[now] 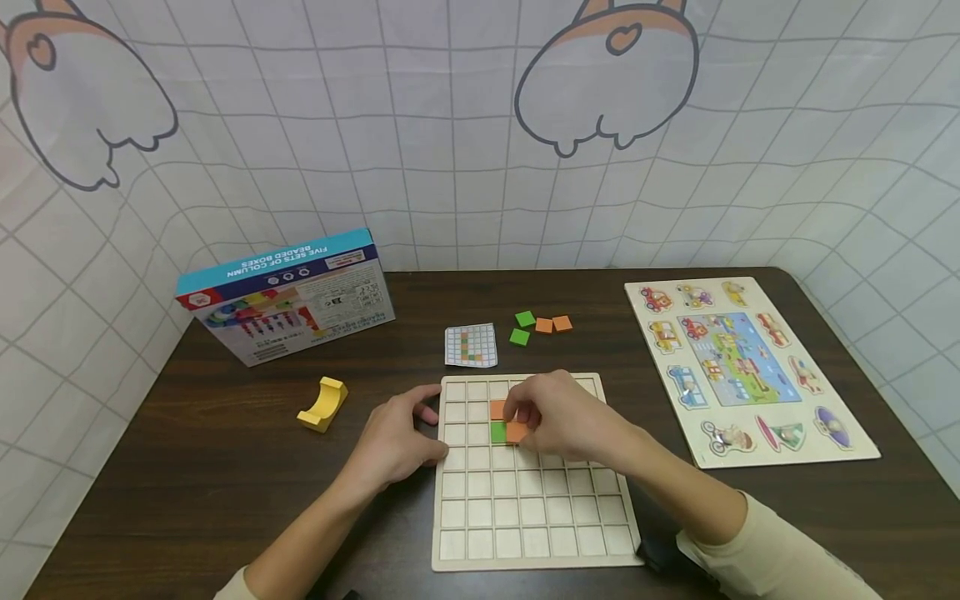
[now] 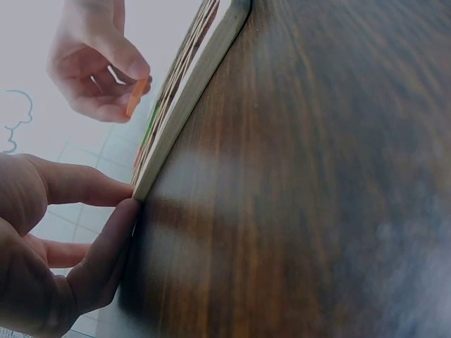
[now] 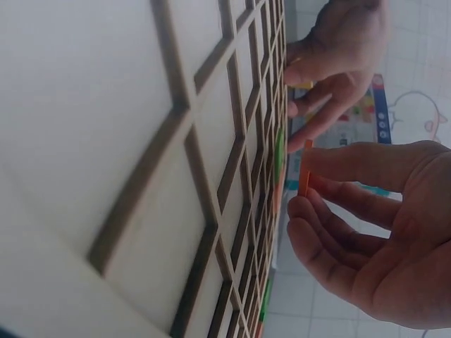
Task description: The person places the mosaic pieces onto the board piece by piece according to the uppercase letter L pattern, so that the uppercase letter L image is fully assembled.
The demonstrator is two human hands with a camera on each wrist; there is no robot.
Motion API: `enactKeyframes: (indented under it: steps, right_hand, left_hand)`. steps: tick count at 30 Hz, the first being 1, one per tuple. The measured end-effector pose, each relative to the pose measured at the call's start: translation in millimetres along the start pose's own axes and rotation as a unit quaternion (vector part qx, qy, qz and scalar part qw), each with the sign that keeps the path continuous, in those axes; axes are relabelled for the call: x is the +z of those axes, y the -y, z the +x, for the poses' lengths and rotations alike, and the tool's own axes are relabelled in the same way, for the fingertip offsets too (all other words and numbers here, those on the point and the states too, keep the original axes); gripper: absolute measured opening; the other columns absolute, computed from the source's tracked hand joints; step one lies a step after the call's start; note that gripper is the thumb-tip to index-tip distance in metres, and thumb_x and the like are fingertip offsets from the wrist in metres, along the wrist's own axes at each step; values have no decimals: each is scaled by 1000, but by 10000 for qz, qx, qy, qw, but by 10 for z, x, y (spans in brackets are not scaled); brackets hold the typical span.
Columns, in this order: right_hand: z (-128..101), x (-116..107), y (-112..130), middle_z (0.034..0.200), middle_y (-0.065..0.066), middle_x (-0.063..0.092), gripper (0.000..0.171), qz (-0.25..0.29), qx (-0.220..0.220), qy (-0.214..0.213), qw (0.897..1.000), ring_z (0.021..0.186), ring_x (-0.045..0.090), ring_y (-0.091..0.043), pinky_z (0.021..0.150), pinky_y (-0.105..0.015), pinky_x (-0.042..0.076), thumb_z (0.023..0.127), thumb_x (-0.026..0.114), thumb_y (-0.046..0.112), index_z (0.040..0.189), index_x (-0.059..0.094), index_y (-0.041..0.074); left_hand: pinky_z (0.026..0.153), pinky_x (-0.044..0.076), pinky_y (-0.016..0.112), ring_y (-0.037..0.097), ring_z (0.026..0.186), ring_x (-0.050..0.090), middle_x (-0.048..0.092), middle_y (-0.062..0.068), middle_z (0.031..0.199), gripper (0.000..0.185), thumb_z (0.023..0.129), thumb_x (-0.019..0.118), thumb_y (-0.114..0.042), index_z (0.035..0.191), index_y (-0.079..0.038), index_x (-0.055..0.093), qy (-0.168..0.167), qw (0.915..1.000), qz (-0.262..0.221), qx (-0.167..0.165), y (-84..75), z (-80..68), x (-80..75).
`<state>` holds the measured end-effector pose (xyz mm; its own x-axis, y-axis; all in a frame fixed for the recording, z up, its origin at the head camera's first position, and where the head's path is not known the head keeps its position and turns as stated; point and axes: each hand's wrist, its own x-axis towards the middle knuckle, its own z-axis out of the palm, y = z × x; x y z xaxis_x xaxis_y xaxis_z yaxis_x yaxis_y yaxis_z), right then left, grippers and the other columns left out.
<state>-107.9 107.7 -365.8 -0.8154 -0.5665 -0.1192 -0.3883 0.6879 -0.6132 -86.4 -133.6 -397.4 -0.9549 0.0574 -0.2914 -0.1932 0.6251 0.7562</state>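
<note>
Pinching an orange tile (image 1: 517, 432) above the grid board (image 1: 525, 508), the right hand (image 1: 558, 417) aims at a cell; the left hand (image 1: 397, 437), fingers straight, steadies the board's edge.

Head view: looks forward and down from above the table's (image 1: 225, 467) near edge, taking in the whole top up to the back wall. Left wrist view: very close, skimming the table surface along the left edge of the grid board (image 2: 204, 67). Right wrist view: just above the board face, raking across its cells; all three share the board.
</note>
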Motion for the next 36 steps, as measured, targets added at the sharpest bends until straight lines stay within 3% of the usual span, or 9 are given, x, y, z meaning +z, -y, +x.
enactKeyframes:
  steps: [20,36]
  right_hand:
    - [-11,118,81,74,1,63,22,-169,-359,267,9989,69,52,-10,64,-25,46,73,79,-6,87,73,11]
    - [42,189,159,73,0,63,24,-396,-349,430,9977,68,52,-11,62,-25,44,72,77,-8,81,70,13]
  left_hand:
    - [57,51,30,16,63,63,67,9,104,80,72,84,3,146,-11,59,2,10000,29,18,0,-6,-6]
    - [58,52,29,15,63,64,67,8,103,80,72,83,3,146,-11,59,-4,10000,28,28,23,7,2]
